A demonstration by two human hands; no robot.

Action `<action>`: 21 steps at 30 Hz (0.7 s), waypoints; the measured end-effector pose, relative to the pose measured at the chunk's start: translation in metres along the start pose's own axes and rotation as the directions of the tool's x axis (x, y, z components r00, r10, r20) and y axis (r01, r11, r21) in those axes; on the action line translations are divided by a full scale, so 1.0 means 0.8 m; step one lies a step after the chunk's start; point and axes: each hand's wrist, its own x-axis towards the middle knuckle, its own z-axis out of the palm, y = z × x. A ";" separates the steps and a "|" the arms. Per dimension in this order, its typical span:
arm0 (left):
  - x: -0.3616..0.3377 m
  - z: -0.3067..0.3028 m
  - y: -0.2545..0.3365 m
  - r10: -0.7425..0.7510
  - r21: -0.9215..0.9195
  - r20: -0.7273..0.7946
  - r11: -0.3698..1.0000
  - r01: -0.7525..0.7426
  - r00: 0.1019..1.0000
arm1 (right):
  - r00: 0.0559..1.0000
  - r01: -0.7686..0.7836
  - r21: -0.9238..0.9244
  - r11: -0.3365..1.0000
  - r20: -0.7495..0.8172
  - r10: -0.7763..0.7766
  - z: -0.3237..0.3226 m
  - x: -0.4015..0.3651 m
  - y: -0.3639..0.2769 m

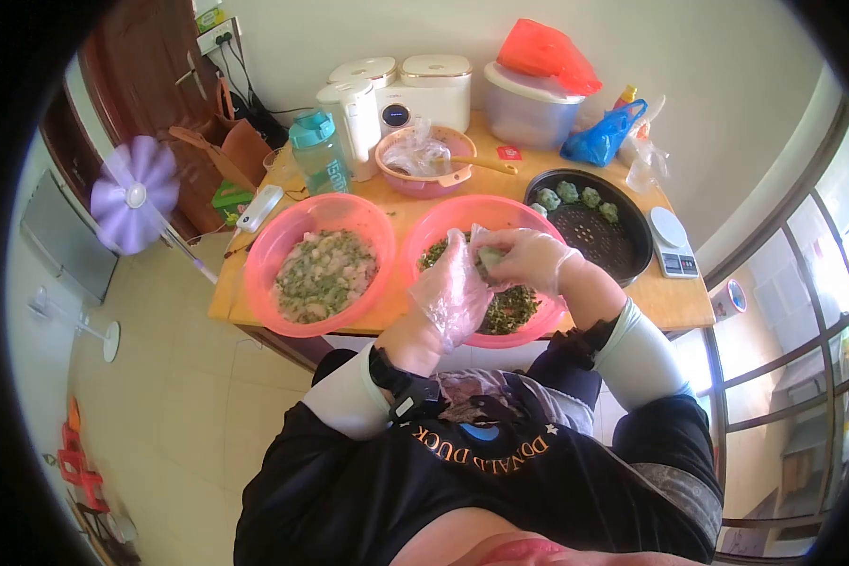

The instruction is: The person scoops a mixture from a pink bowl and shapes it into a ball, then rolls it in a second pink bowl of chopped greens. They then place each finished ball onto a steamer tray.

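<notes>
Both my hands wear clear plastic gloves and meet above the right pink basin (423,217), which holds chopped dark green leaves (511,309). Between them shows a pale green dough ball (489,257), partly hidden by fingers. My left hand (453,291) is closed round its left side, while the fingers of my right hand (530,260) curl onto it from above and the right. Just to the right stands a round black pan (602,247) with a perforated base; several green balls (590,196) sit along its far side.
Another pink basin (259,283) on the left holds a chopped white-and-green mixture (325,274). Behind are a smaller pink bowl (415,184), a teal bottle (319,156), white appliances (434,90) and a lidded tub (533,108). A scale (672,243) lies far right; a purple fan (135,195) stands left.
</notes>
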 end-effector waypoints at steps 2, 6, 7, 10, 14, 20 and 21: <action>-0.004 0.014 0.005 -0.060 0.079 0.036 0.995 0.057 0.998 | 1.000 0.004 0.268 0.963 0.018 -0.010 -0.004 -0.005 0.012; -0.006 0.008 -0.003 0.384 0.610 -0.057 0.744 -0.272 0.922 | 0.997 -0.035 0.711 0.703 0.078 -0.029 -0.011 -0.010 0.040; -0.006 0.003 -0.002 0.491 0.840 0.262 0.308 -0.447 0.831 | 0.990 -0.024 0.751 0.659 0.110 -0.088 -0.012 -0.008 0.049; 0.003 -0.003 0.011 0.354 0.709 0.705 -0.377 -0.596 0.615 | 0.992 0.027 0.853 0.522 0.040 -0.117 0.000 -0.008 0.070; 0.010 0.002 0.007 0.244 0.603 0.775 -0.562 -0.566 0.584 | 0.977 0.108 0.932 0.345 -0.036 -0.208 0.028 -0.019 0.071; -0.014 0.006 0.017 0.195 0.694 0.669 -0.509 -0.510 0.717 | 0.977 0.183 0.924 0.336 -0.134 -0.165 -0.015 -0.050 0.079; -0.015 -0.001 0.025 0.244 0.728 0.661 -0.438 -0.527 0.710 | 0.972 0.222 0.900 0.376 -0.171 -0.163 -0.036 -0.057 0.081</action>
